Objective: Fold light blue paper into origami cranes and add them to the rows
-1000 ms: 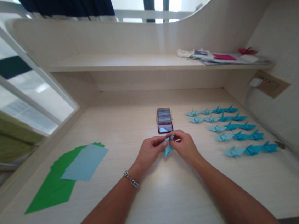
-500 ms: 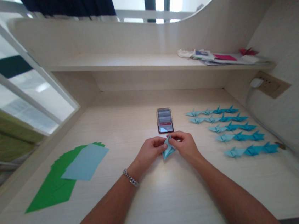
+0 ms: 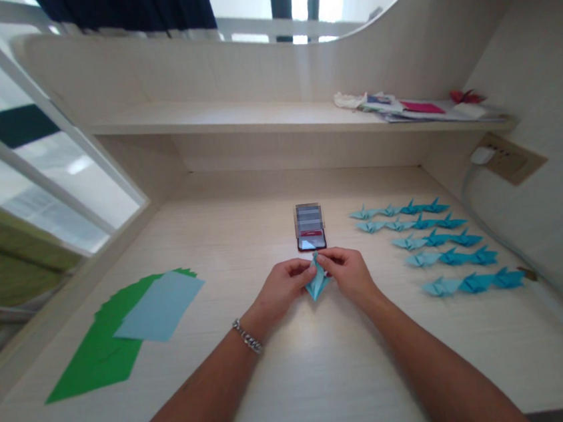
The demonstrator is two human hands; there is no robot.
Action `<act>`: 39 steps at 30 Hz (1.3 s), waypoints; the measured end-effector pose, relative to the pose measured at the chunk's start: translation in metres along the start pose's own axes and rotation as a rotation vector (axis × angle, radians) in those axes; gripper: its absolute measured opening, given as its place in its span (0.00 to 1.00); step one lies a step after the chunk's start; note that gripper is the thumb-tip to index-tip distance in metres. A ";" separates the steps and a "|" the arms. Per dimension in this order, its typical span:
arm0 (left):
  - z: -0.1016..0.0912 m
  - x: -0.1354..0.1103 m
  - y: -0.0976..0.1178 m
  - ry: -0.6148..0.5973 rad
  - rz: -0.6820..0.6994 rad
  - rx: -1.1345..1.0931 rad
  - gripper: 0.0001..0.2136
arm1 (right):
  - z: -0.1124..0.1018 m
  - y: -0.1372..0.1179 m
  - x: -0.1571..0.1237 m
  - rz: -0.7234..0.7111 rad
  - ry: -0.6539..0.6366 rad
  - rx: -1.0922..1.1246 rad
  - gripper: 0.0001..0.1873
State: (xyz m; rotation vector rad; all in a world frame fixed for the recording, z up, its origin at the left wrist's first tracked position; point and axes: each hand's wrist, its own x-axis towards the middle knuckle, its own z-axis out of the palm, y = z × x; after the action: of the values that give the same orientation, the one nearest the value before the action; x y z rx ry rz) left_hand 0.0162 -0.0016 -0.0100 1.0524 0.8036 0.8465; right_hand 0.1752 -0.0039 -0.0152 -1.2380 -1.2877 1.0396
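folded paper (image 3: pixel 318 285): light blue, in both hands, mid-desk, just on the near side of the phone (image 3: pixel 310 228). can't tell if it touches the desk (image 3: pixel 304 383).
long axis: roughly near-far, slight lean. sharp tip points at the person, narrow end at the phone.
left hand (image 3: pixel 286 283): narrow pinch, thumb and fingers on the paper's left edge.
right hand (image 3: pixel 346 268): narrow pinch on the upper right part, close to the narrow end.
risk: uneven pull between the two pinches could skew a crease; pressing too hard on the thin end could crumple or tear it.
blue birds (image 3: pixel 476 282): five rows of folded paper, right side, well apart from the hands.
green sheets (image 3: pixel 90 352): fanned at left, partly under light-blue paper (image 3: pixel 163 305).
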 end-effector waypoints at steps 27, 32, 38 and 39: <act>-0.005 0.001 -0.003 -0.042 -0.033 0.136 0.13 | -0.001 -0.007 -0.002 0.059 -0.019 0.021 0.14; -0.003 0.000 -0.004 -0.037 -0.021 0.137 0.12 | -0.002 -0.008 -0.002 0.108 -0.017 0.059 0.14; -0.003 0.000 -0.003 -0.042 0.010 0.194 0.12 | -0.001 -0.010 -0.003 0.155 -0.004 0.125 0.12; -0.003 0.000 -0.003 -0.049 0.016 0.204 0.12 | -0.001 -0.011 -0.003 0.164 0.000 0.141 0.12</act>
State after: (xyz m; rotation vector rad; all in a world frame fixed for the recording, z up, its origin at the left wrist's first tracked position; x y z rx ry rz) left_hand 0.0137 -0.0015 -0.0136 1.2558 0.8537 0.7613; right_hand 0.1749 -0.0080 -0.0049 -1.2502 -1.1070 1.2259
